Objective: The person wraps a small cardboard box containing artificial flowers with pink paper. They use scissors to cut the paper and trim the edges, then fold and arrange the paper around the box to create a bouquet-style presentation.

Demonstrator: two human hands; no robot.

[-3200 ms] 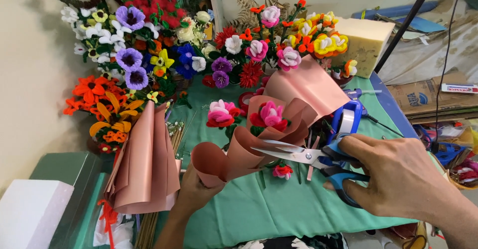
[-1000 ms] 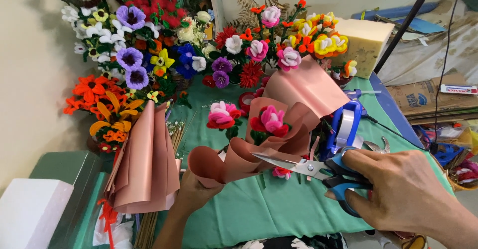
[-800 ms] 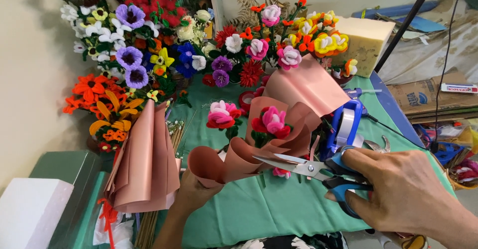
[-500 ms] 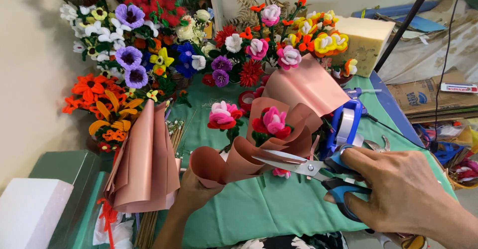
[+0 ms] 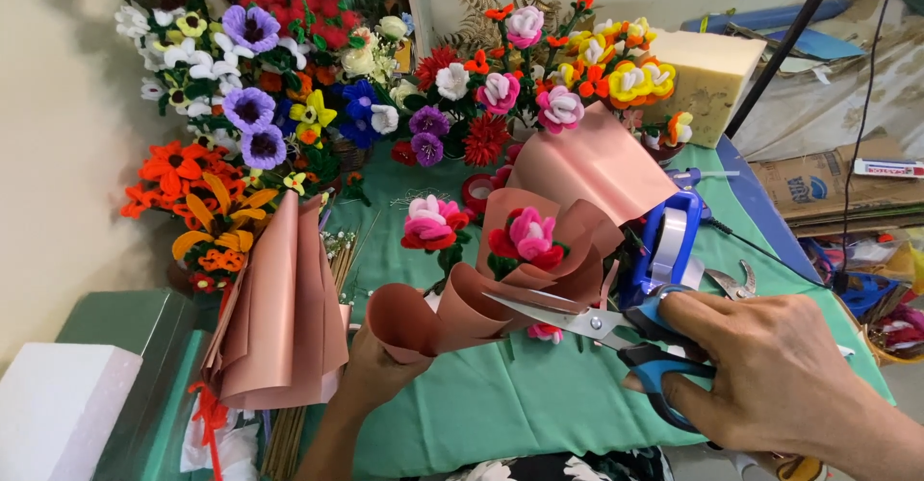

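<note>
Right hand closed thru handles of blue scissors, blades slightly parted at edge of pink paper wrap. Left hand grips wrap from below, fingers mostly hidden. Pink-red flowers sit inside wrap, above blades.

Beige wall — green tbl.

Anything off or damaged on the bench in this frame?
Nothing stands out. The left hand grips the pink paper wrap around the flowers; the right hand holds the scissors, blades open at the paper edge. The table is cluttered, nothing spilled.
</note>
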